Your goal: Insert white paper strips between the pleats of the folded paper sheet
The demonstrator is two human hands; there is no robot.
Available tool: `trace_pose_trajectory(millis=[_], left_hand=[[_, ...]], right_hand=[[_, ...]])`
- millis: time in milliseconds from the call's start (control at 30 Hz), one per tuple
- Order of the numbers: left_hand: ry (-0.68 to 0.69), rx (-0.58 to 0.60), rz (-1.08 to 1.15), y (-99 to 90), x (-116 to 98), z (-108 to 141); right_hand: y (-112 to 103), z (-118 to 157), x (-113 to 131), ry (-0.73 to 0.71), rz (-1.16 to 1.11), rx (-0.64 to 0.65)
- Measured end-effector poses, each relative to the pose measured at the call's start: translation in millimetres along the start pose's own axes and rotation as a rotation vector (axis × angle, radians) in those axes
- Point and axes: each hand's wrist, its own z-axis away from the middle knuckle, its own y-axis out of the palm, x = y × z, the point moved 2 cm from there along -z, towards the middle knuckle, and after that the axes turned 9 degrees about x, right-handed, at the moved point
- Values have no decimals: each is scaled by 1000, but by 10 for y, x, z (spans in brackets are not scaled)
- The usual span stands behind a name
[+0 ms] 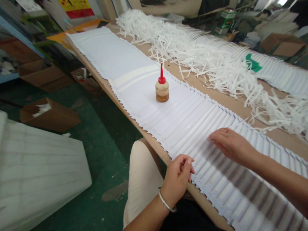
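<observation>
A long row of overlapping white pieces (134,80) runs along the table from the far left to the near right. On it stands a small glue-like bottle (162,91) with a red pointed cap, upright. My left hand (179,173), with a bracelet at the wrist, is at the row's near edge, fingers curled and pinched together; anything between them is too small to make out. Over the far half of the row is my right hand (227,142), its fingers bent downward and pressed together, their tips partly hidden.
A heap of thin white strips (197,54) lies behind the row on the brown tabletop (173,69). Beyond it is another white row with a green scrap (253,63). Cardboard boxes (50,115) and a large white block (43,170) stand at the left.
</observation>
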Motion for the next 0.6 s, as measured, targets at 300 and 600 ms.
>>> trace_pose_trajectory(millis=[300,600], left_hand=[[-146,94,389,29,-60,-48],[-84,99,396,-23,-19,-25]], right_hand=[[1,-262,885,-85,-353,95],[38,-306,965,-6,-427,150]])
